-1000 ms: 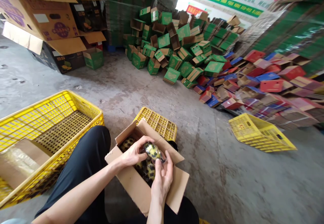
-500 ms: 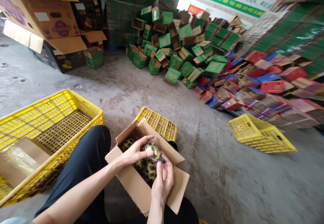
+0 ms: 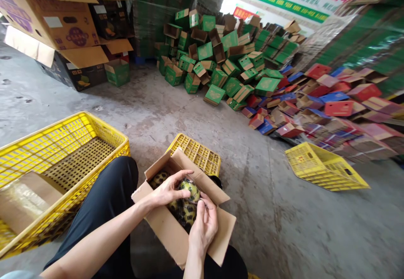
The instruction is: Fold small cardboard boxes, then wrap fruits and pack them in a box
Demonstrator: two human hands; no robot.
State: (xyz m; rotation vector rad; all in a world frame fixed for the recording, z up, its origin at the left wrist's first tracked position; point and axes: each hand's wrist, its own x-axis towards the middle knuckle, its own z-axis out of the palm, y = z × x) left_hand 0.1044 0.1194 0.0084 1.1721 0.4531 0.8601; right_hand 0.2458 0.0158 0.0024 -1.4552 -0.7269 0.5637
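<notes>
An opened cardboard box (image 3: 168,237) sits at my lap, its flaps spread. Inside lie several yellow-green fruits (image 3: 186,211) with dark spots. Above them, my left hand (image 3: 170,189) grips a similar wrapped fruit (image 3: 190,188), thumb across its near side and fingers behind it. The clear film over that fruit looks shiny. My right hand (image 3: 203,224) is closed at the fruit's right end, thumb and fingers pinching the wrap there. Part of the fruit is hidden behind my left fingers.
A yellow crate (image 3: 107,136) containing a taped cardboard piece (image 3: 28,203) stands left of my knee. Another yellow crate (image 3: 197,152) lies behind the box, and a third yellow crate (image 3: 325,167) rests at right. Green cartons (image 3: 214,94) and red-blue cartons (image 3: 339,108) are heaped beyond.
The wrapped fruit has turned slightly in my left hand and shows more dark spots. My right hand has shifted a little right and down at the wrap's end.
</notes>
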